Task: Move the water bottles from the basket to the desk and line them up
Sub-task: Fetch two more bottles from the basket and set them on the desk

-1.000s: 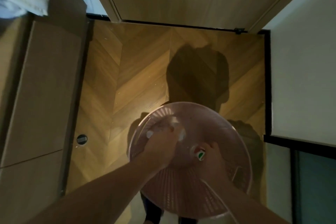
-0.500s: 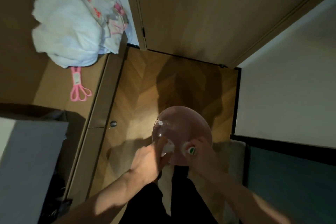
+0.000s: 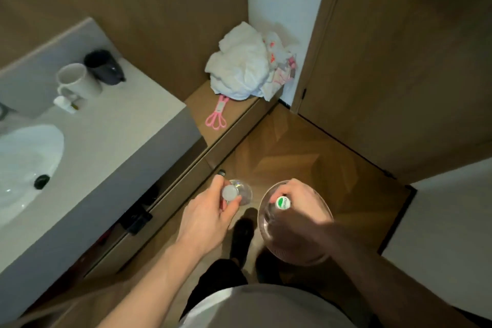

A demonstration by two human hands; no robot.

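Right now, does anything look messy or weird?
Yes. A crumpled white plastic bag is heaped in the corner of the wooden ledge, with pink scissors lying loose beside it. No spills or breakage show.

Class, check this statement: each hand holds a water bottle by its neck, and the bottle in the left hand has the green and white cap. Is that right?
Not quite. In the head view the green and white cap is on the bottle in the right hand; the left hand holds the bottle with the plain white cap. Each hand does hold a bottle.

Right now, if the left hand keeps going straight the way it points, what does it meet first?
Probably the wooden cabinet front under the counter. The left hand, holding a white-capped bottle, points up-left toward it; only floor lies between. Depth unclear.
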